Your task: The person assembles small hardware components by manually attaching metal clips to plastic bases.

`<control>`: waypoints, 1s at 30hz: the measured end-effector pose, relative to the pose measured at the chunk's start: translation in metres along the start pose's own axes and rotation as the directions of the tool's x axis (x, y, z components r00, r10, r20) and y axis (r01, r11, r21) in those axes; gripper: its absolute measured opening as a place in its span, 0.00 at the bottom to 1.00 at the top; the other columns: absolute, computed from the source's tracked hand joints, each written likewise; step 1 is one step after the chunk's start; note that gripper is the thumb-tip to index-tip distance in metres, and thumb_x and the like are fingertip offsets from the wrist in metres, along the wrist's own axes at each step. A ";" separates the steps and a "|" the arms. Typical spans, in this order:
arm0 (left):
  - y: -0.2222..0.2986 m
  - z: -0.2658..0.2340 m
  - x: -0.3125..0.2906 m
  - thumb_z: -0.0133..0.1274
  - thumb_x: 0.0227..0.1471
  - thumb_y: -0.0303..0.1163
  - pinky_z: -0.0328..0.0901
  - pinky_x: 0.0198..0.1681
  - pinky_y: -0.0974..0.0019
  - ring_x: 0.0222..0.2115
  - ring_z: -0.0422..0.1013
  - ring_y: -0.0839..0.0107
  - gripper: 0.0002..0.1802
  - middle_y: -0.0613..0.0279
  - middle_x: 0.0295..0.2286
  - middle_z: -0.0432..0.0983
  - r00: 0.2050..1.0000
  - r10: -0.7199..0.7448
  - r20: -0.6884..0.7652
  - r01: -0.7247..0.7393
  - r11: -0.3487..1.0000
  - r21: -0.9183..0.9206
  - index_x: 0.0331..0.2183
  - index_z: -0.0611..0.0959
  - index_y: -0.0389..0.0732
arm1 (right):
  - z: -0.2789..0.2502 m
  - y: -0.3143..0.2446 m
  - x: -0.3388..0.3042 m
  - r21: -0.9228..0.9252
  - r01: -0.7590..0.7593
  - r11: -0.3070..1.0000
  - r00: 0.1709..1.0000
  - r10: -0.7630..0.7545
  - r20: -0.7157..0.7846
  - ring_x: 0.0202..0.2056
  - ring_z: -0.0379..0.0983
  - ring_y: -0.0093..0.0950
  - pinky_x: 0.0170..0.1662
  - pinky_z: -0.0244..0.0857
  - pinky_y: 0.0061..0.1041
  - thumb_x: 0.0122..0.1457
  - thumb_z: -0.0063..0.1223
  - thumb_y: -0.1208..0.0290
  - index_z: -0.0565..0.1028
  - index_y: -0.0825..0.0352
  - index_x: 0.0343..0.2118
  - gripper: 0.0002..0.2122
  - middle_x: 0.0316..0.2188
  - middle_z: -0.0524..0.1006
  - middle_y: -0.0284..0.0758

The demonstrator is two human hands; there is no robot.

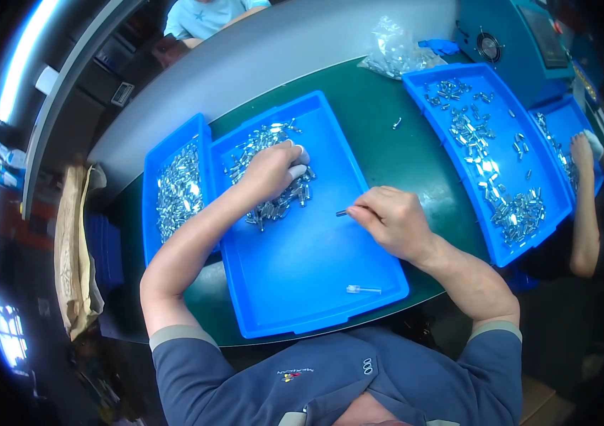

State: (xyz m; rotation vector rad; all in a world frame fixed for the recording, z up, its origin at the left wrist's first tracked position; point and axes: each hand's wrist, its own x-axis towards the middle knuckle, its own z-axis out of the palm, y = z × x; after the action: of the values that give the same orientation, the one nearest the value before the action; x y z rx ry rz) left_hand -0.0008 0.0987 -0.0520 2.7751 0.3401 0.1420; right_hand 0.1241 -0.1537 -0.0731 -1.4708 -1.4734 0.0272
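A wide blue tray point(295, 284) lies in front of me, with a heap of small shiny metal cylinder parts point(273, 206) in its far left part. My left hand point(273, 170) reaches into that heap, white covers on its fingertips. Its fingers are curled; what they grip, if anything, is hidden. Over the tray's right edge my right hand point(396, 221) pinches a thin, dark pin point(342, 213) between thumb and forefinger, its tip pointing left. A clear plastic piece with a narrow stem point(364, 290) lies near the tray's front right corner.
Left stands a second blue tray point(149, 213) of metal parts; right, another blue tray point(451, 177) holds scattered ones. One loose part point(397, 123) lies on the green tabletop point(380, 92). Behind sits a clear bag point(391, 53). A co-worker's hand point(584, 150) works far right.
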 end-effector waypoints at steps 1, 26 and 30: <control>-0.001 0.001 0.001 0.61 0.51 0.30 0.69 0.41 0.53 0.37 0.76 0.52 0.12 0.53 0.32 0.77 0.999 -0.027 0.029 0.028 0.999 -0.030 0.40 0.84 0.42 | -0.001 0.001 0.000 -0.004 0.009 1.000 1.000 -0.009 0.008 0.25 0.76 0.37 0.29 0.68 0.34 0.56 0.62 0.74 0.78 0.69 0.27 0.05 0.23 0.78 0.40; 0.091 -0.001 -0.061 0.63 0.51 0.33 0.70 0.39 0.54 0.37 0.75 0.52 0.13 0.54 0.35 0.77 0.933 0.356 0.052 -0.346 0.927 -0.144 0.39 0.83 0.41 | -0.018 0.006 0.009 0.108 -0.187 0.976 0.974 0.198 -0.111 0.23 0.73 0.24 0.26 0.64 0.25 0.60 0.60 0.71 0.80 0.71 0.31 0.07 0.22 0.77 0.38; 0.126 0.025 -0.084 0.64 0.50 0.36 0.71 0.38 0.55 0.36 0.74 0.53 0.17 0.53 0.36 0.75 0.849 0.493 0.191 -0.428 0.853 -0.298 0.41 0.82 0.38 | -0.018 0.007 0.009 0.129 -0.173 0.976 0.976 0.188 -0.113 0.21 0.70 0.19 0.24 0.60 0.22 0.61 0.60 0.70 0.80 0.72 0.31 0.09 0.20 0.76 0.34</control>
State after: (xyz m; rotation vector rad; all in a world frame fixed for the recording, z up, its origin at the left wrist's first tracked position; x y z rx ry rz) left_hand -0.0516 -0.0455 -0.0365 2.5289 -0.4011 -0.0655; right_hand 0.1433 -0.1562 -0.0635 -1.4786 -1.2134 0.1296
